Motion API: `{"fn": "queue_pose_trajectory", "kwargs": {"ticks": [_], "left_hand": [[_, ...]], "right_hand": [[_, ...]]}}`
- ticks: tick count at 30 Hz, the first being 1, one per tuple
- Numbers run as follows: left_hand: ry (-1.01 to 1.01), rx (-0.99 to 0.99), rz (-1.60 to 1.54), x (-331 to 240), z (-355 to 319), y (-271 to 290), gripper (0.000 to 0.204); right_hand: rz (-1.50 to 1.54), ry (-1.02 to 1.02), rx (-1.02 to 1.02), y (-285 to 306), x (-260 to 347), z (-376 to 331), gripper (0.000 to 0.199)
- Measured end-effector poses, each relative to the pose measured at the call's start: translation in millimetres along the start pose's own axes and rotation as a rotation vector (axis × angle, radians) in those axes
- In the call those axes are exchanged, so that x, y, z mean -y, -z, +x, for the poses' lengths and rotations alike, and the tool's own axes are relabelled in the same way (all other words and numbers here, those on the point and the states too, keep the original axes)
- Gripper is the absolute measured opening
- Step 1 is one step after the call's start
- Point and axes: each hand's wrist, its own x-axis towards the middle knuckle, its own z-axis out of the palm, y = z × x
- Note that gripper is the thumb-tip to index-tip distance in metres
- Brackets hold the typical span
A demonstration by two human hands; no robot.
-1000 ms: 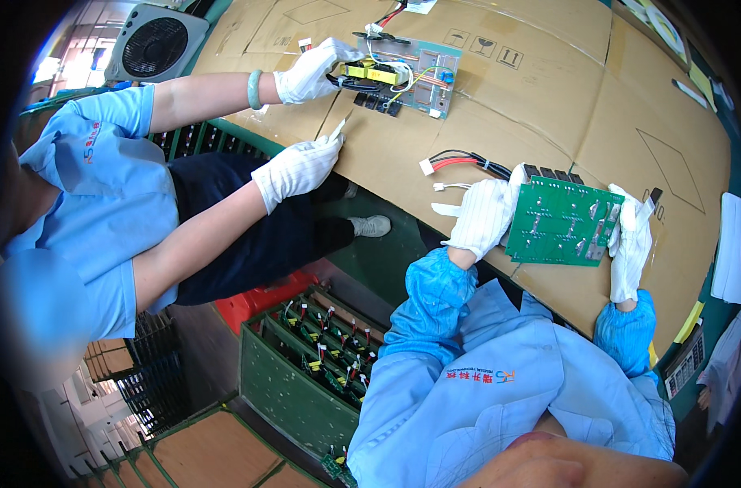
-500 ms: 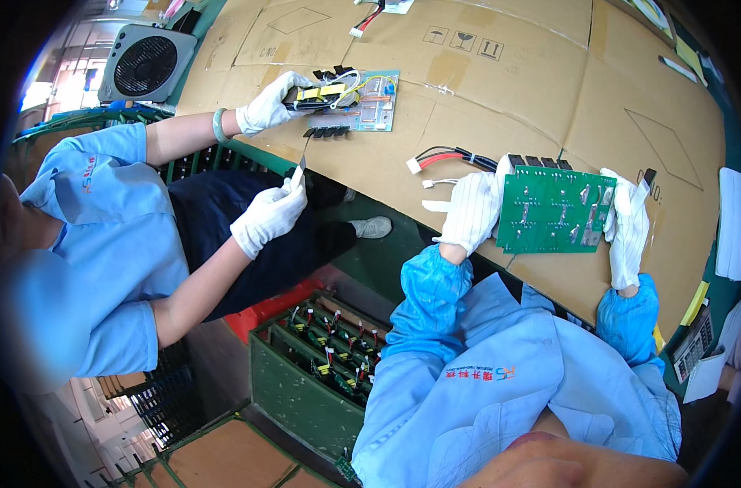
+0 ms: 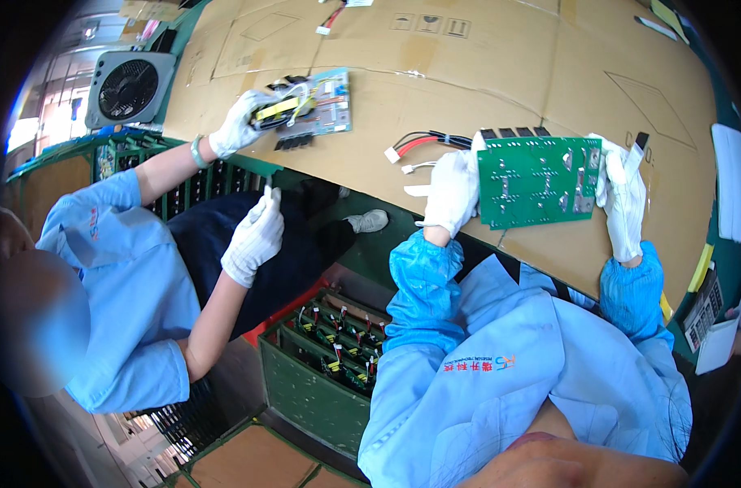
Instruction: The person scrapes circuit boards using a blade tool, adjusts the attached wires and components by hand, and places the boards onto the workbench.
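Covering most of worktop: brown cardboard sheet (image 3: 476, 69). Co-worker (image 3: 135, 309) on L, lt-blue shirt, gloved L hand on a board w/ yellow-wrapped parts (image 3: 330, 106), R hand raised near table edge. Below, grn crate (image 3: 309, 386) w/ rows of boards. Gray fan (image 3: 126, 87) far upper L.

Main item: grn board (image 3: 533, 183), held over cardboard near its front edge, betw. the wearer's two hands, soldered face twd cam; blk blocks along top edge.

L hand (image 3: 452, 191), wht glove: fingers clamped on board's L edge. R hand (image 3: 623, 199), also gloved: fingers closed at R edge; exact fingertip contact behind board can't tell.

Red/blk leads (image 3: 426, 142) w/ wht plug lie L of board, just above L hand. Slim tool (image 3: 635, 157), wht w/ dk tip, sticks up from R hand.
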Motion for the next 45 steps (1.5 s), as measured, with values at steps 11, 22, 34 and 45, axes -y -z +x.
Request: {"fn": "queue_pose_trajectory", "kwargs": {"ticks": [11, 22, 34, 45], "left_hand": [[-0.072, 0.275, 0.007, 23.4, -3.2, 15.5, 0.019], [0.265, 0.130, -0.710, 34.7, -14.2, 4.3, 0.030], [0.400, 0.115, -0.677, 48.1, -20.0, 6.3, 0.035], [0.458, 0.185, -0.781, 45.8, -20.4, 8.7, 0.040]], "right_hand": [[0.416, -0.016, 0.230, 5.7, -3.3, -3.5, 0.050], [0.560, -0.065, 0.352, 13.8, -6.7, -3.3, 0.061], [0.625, -0.054, 0.439, 13.8, -4.9, -4.2, 0.071], [0.728, -0.023, 0.522, 19.3, -9.7, -3.2, 0.057]]}}
